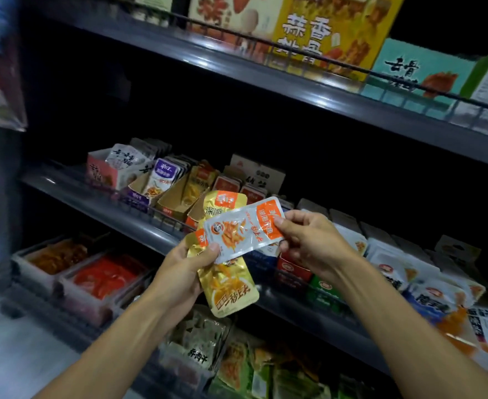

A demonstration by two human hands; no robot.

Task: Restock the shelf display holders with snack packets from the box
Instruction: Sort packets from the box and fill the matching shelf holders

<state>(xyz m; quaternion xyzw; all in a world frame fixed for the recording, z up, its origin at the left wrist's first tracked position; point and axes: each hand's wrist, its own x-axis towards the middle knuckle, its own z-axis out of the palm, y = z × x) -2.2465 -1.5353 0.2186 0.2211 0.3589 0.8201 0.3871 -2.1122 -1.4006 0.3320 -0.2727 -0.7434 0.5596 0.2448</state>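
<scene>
Dim shop shelves all round. Near: gold packet [227, 286] is gripped by left hand [189, 264], w/ white-orange packet [244, 228] pinched at its end by right hand [309, 240]. Packets look light, thin, slippery; best held by edges. Behind: cardboard display holders [176, 194].

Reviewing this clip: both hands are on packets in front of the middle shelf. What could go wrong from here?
1. The left hand grips the long gold foil packet only near its middle; while the right hand pinches the white-and-orange packet lying across it, the gold one could slip and fall.
2. The open cardboard display holders stand close together with look-alike packets, so a flavour may land in the wrong holder.
</scene>
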